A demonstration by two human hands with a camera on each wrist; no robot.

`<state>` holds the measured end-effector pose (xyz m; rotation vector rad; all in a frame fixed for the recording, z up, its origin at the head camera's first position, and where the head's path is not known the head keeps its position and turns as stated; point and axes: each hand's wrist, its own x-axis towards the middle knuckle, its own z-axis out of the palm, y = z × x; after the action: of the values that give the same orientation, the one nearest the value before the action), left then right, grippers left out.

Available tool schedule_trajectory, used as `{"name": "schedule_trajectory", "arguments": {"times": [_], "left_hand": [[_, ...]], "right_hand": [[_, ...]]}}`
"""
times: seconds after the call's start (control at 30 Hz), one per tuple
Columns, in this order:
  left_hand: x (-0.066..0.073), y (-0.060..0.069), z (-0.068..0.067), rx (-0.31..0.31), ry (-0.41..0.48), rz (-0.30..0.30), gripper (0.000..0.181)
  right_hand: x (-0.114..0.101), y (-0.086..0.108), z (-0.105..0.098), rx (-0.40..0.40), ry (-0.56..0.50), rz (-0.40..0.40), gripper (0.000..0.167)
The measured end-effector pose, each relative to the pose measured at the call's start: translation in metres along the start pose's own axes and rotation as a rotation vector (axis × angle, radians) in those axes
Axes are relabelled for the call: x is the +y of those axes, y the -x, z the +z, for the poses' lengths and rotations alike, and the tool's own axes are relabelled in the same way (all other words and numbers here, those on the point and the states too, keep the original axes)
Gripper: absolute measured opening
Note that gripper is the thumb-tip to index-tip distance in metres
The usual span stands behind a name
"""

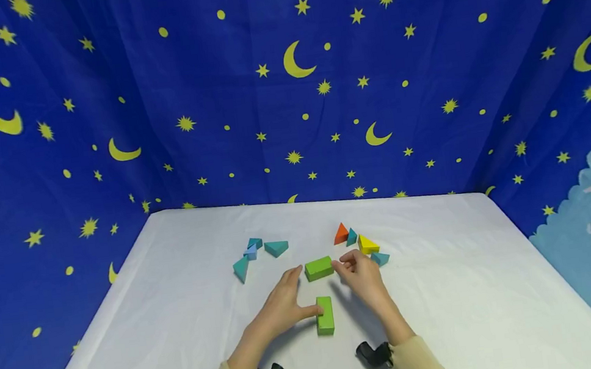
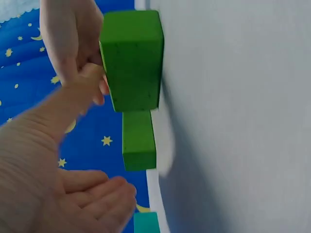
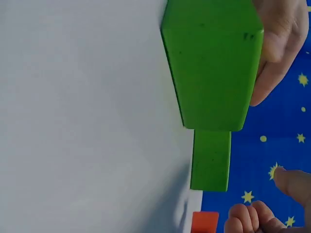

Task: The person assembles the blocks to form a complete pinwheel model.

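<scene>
Two green rectangular blocks lie on the white table, the far one crosswise and the near one lengthwise, pointing away from me. My left hand is spread to the left of both. Its thumb reaches over the near block's left side; whether it touches cannot be told. The left fingertips stop just beside the far block's left end. At that block's right end is my right hand, fingers loosely bent and thumb apart from them in the right wrist view, with nothing seen between them.
Behind on the left lie teal triangular blocks and a light blue one. Behind on the right are an orange block, a yellow block and two teal ones. A blue star-and-moon cloth hangs around the white table.
</scene>
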<state>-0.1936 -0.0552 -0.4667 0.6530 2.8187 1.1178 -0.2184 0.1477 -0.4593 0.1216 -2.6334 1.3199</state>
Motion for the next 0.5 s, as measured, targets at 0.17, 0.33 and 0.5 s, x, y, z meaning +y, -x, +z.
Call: {"name": "schedule_trajectory", "arguments": {"times": [0.17, 0.33, 0.5], "left_hand": [[-0.001, -0.001, 0.003, 0.020, -0.052, 0.001, 0.100], [-0.001, -0.002, 0.003, 0.026, -0.068, -0.001, 0.100], [0.000, -0.001, 0.003, 0.015, -0.054, -0.001, 0.100]], "right_hand": [[-0.012, -0.013, 0.008, -0.032, 0.120, -0.022, 0.034], [-0.020, -0.021, 0.016, -0.058, 0.327, -0.029, 0.044], [-0.022, -0.024, 0.019, -0.087, 0.385, 0.004, 0.047]]}}
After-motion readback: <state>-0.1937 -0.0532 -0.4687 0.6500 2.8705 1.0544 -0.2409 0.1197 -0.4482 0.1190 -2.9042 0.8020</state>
